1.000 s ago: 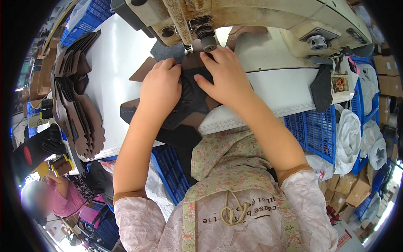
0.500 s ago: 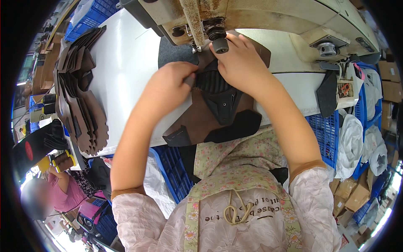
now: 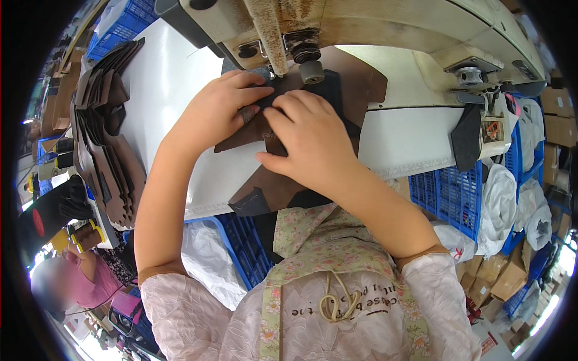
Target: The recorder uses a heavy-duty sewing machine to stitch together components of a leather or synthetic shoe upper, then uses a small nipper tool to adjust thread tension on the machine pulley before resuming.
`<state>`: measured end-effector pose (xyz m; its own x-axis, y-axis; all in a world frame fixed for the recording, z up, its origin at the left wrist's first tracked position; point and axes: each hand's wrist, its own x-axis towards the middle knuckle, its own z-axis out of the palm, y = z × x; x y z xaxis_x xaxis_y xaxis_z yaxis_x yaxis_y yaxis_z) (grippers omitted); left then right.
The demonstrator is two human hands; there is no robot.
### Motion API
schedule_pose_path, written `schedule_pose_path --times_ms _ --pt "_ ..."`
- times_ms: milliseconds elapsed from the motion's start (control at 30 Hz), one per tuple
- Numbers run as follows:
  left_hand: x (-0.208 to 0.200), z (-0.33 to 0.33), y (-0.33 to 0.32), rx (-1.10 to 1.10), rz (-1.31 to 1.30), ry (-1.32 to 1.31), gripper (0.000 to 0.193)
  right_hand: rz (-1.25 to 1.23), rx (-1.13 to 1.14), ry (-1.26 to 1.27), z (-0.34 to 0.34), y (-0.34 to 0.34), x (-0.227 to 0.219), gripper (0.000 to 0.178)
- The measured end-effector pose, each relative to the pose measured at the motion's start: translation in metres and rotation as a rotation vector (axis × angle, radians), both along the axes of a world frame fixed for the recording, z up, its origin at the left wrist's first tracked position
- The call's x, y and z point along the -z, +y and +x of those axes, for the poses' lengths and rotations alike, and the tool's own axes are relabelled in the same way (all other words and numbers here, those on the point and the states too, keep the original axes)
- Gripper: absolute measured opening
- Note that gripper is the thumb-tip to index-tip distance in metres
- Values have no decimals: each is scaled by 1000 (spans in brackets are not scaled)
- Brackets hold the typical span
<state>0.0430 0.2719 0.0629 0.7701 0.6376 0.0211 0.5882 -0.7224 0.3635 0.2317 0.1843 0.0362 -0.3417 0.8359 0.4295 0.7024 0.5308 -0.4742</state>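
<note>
Presently, head view, brown piece: the brown piece [image 3: 268,183] is spread on the white worktop [image 3: 409,135] beneath the head of the sewing machine [image 3: 385,24]; its near end is carried to the front edge, and its far part is seen beyond the presser foot [image 3: 274,74].
Left hand: the left hand [image 3: 223,108] is placed beside the presser foot, with fingers bent and thumb tucked below; whether a layer is pinched cannot be told.
Right hand: the right hand [image 3: 313,135] is laid on the piece, fingers bent and thumb held well apart, with nothing clamped.
Just changed: since half a second ago, the right hand has been drawn nearer the body and the ribbed dark panel is no longer seen; the piece is judged to have been repositioned under the presser foot.
Stack and offcut: a stack of brown cut pieces [image 3: 114,150] is kept at the left; a dark piece [image 3: 466,137] is hung over the edge at the right.
Writing: dark lettering is printed on the pale shirt [image 3: 361,337], seen upside down; a red oval is borne by a black board [image 3: 30,231]; ruler-like marks are faintly shown along the worktop's edge.
</note>
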Motion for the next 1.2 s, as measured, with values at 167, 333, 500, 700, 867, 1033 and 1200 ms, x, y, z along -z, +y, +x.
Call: schedule_pose_path --times_ms 167,333,500,700,867,1033,1200 --pt "8 -4 -2 28 56 61 62 -152 61 -123 -22 -1 3 40" --pt "15 -10 -5 59 135 11 64 15 75 -62 -23 -5 18 36" --pt "14 -8 -6 48 120 7 63 94 65 -40 -21 -5 24 37" --pt "15 -8 -7 32 109 1 61 92 57 -42 -19 -5 26 37" --pt "20 -6 -11 15 137 -14 60 82 28 -18 -18 -3 26 37" --pt "22 -6 -12 -2 116 -33 58 95 21 -14 -16 -4 22 36" --pt "18 -6 -12 -6 108 -33 58 77 22 20 -19 -6 24 37"
